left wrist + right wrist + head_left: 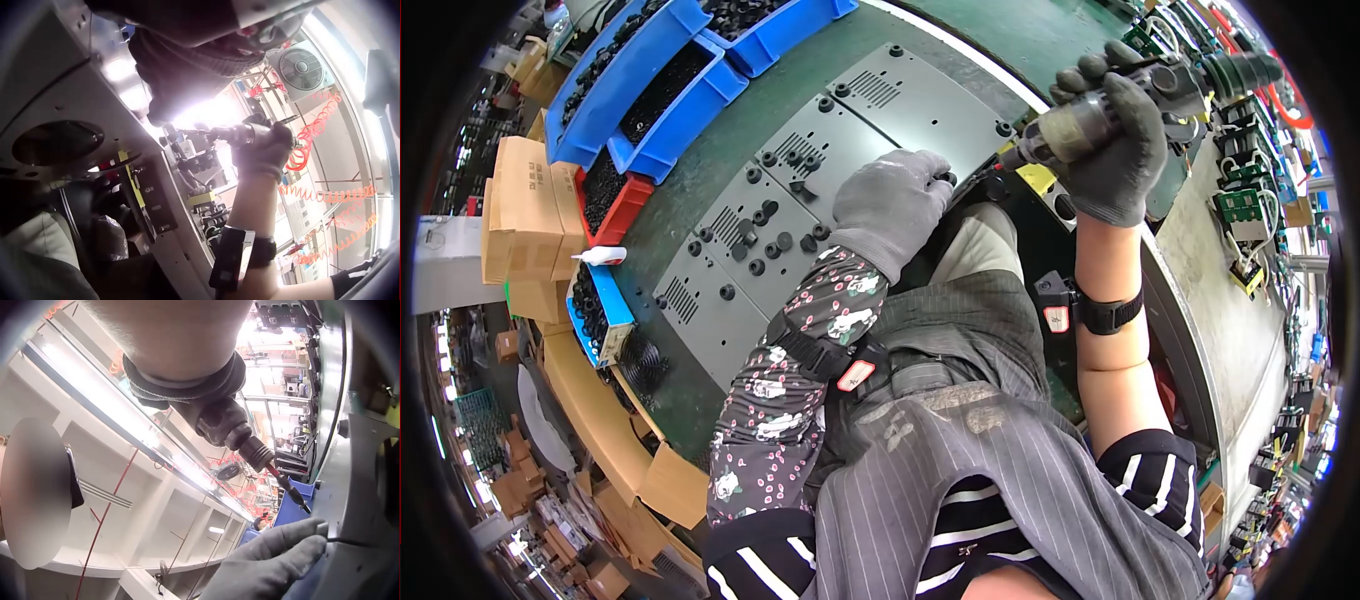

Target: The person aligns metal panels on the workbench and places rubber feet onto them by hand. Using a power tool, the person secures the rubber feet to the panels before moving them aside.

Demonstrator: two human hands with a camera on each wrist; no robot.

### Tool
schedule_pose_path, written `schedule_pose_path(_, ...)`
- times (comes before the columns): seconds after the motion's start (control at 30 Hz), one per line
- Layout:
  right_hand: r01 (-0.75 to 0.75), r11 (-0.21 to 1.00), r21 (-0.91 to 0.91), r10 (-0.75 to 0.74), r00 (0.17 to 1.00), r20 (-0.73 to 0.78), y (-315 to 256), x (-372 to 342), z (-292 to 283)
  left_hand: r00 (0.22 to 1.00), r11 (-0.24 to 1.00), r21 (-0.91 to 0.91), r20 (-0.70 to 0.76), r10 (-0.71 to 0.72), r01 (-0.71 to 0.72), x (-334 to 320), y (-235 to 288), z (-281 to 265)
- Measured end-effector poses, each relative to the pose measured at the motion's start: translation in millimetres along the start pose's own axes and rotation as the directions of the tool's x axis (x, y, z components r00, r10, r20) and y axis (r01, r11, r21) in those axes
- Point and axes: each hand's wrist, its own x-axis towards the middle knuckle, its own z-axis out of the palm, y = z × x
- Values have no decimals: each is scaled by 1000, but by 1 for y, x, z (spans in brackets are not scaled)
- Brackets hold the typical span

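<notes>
My left hand (890,208), in a grey glove, rests at the near edge of a grey metal panel (920,100), thumb and fingers pinching a small black round foot (947,178). In the right wrist view the thumb and fingertip of the left hand (269,562) meet beside a panel seam; the foot cannot be made out there. My gloved right hand (1122,150) grips a power screwdriver (1068,130), its tip pointing towards the left hand, apart from it. The right wrist view shows the driver's bit (299,499) above the fingertips. Loose black feet (770,248) lie on the panels.
Blue bins (690,115) of black parts stand at the back left, with a red bin (612,205), a white bottle (603,255) and cardboard boxes (530,210) at the left. Along the right side are green circuit boards (1242,205). More slotted panels (730,235) lie side by side.
</notes>
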Motion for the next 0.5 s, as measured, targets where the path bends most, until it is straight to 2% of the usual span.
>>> schedule_pose_path(0.03, -68, 996, -62, 70, 997, 27, -3, -2, 6, 999, 997, -75, 42, -3, 6, 4, -3, 6)
schedule_pose_path(0.17, -21, 990, -142, 38, 992, 118, 4, 0, 24, 1000, 998, -65, -11, 10, -10, 6, -4, 18)
schedule_pose_path(0.27, -13, 960, -279, 71, 977, 200, 12, -2, 42, 999, 998, -69, -30, 13, -15, 7, -3, 17)
schedule_pose_path(0.33, -37, 940, -339, 118, 968, 221, 19, -4, 55, 995, 996, -61, 75, -63, 68, 9, 3, 13)
schedule_pose_path(0.4, -147, 923, -357, 239, 943, 231, 19, -1, 61, 998, 998, -22, 32, -52, 53, 10, 2, 16)
schedule_pose_path(0.43, -155, 919, -363, 249, 941, 229, 19, 1, 61, 999, 999, 20, -2, -36, 36, 9, 2, 18)
schedule_pose_path(0.5, -279, 869, -409, 409, 869, 278, 17, 5, 60, 999, 999, 34, -14, -30, 30, 7, 1, 20)
